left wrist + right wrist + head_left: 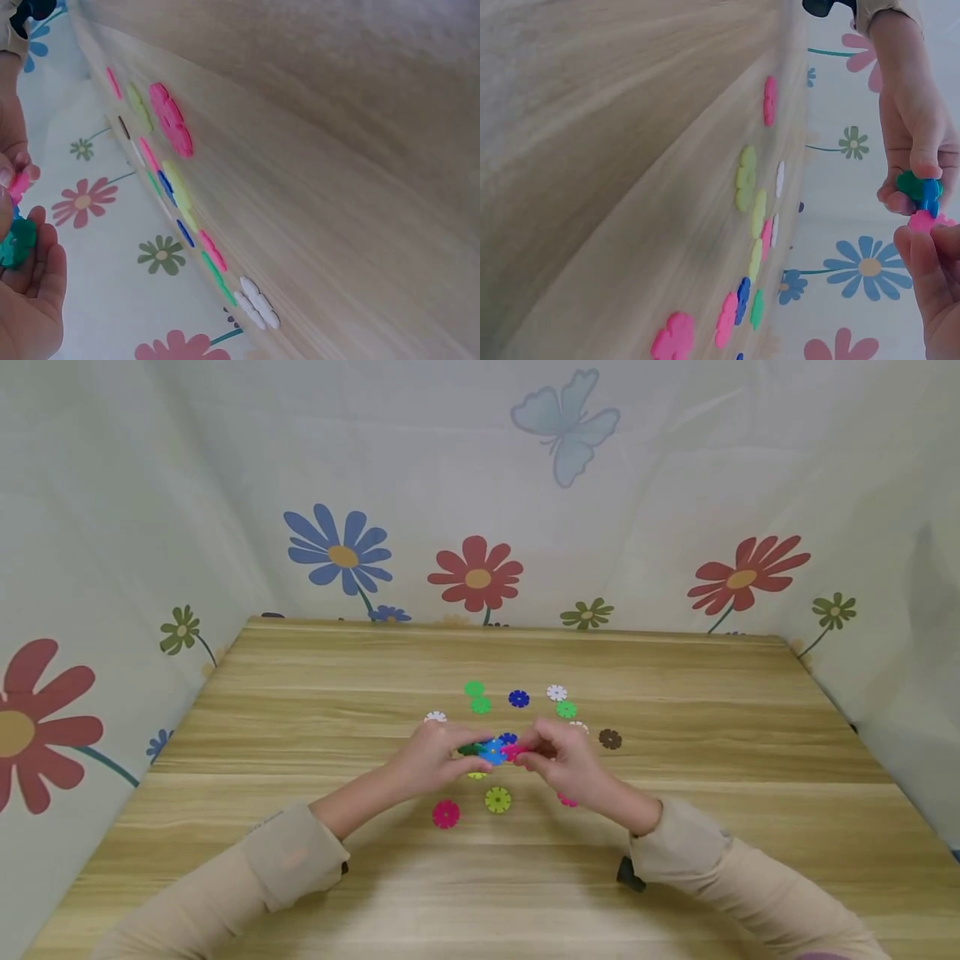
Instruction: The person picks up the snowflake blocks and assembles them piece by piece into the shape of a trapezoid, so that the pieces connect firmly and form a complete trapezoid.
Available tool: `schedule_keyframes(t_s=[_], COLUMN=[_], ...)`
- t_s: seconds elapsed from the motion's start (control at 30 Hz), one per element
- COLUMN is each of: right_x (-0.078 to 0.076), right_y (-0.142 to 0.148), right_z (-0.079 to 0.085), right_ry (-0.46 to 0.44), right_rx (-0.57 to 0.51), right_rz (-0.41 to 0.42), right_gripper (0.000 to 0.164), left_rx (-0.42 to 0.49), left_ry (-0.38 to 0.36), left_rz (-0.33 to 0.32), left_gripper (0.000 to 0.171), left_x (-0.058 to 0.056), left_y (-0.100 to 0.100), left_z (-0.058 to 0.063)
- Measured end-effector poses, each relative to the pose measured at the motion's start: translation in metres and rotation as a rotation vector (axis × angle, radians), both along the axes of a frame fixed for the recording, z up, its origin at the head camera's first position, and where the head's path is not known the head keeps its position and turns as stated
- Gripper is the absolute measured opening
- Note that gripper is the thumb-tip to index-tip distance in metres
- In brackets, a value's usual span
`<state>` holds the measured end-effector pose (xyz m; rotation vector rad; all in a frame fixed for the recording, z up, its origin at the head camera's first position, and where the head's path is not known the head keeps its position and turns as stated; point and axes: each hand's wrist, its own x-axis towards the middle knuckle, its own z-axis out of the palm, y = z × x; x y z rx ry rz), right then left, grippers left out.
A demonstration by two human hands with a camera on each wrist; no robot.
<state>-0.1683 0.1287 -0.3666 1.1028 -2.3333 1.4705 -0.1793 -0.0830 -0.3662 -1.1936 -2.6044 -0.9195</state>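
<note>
Above the table, my left hand (429, 762) pinches a green notched plastic disc (908, 184) between thumb and fingers. A light blue disc (492, 752) stands against the green one at an angle, apparently slotted into it. From the other side my right hand (568, 762) pinches a pink disc (513, 752) by its edge. In the right wrist view the pink disc meets the blue one's edge; how deep the notches engage cannot be seen. Fingers hide part of all three pieces.
Loose notched discs lie around the hands on the wooden table (300, 693): a pink-red one (446, 814), a yellow-green one (497, 800), a brown one (611, 739), a dark blue one (518, 698), and several green and white ones. A flower-printed curtain (637, 527) surrounds the table.
</note>
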Motion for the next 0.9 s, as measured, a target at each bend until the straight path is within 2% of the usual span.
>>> schedule_keyframes(t_s=[0.07,0.27,0.5,0.6,0.67,0.77,0.9], right_x=[0.001,-0.001,-0.003,-0.006,-0.011,-0.019,-0.030], right_y=[-0.001,-0.001,-0.002,0.005,0.013,0.030,0.051], right_z=[-0.002,-0.001,0.000,-0.001,-0.001,-0.003,-0.006], right_ry=[0.015,-0.014,-0.019,-0.097,-0.189,-0.329,-0.481], right_rx=[-0.008,-0.013,0.018,0.067,0.115,0.204,0.278], right_rz=[0.005,-0.016,-0.022,-0.021,-0.005,0.036,0.105], right_gripper=[0.013,0.011,0.014,0.023,0.029,0.032,0.036], left_rx=[0.000,-0.020,-0.005,-0.008,-0.016,-0.026,-0.023], left_ry=[-0.012,-0.053,-0.076,-0.093,-0.104,-0.124,-0.123], left_rz=[-0.002,0.032,0.012,0.028,0.053,0.090,0.100], left_gripper=[0.036,0.041,0.045,0.044,0.045,0.044,0.044], left_x=[0.001,0.000,-0.002,-0.003,-0.004,-0.005,-0.007], left_y=[0.000,0.002,0.004,0.003,0.000,-0.004,-0.008], left_z=[0.001,0.001,0.000,-0.001,-0.002,-0.001,0.000])
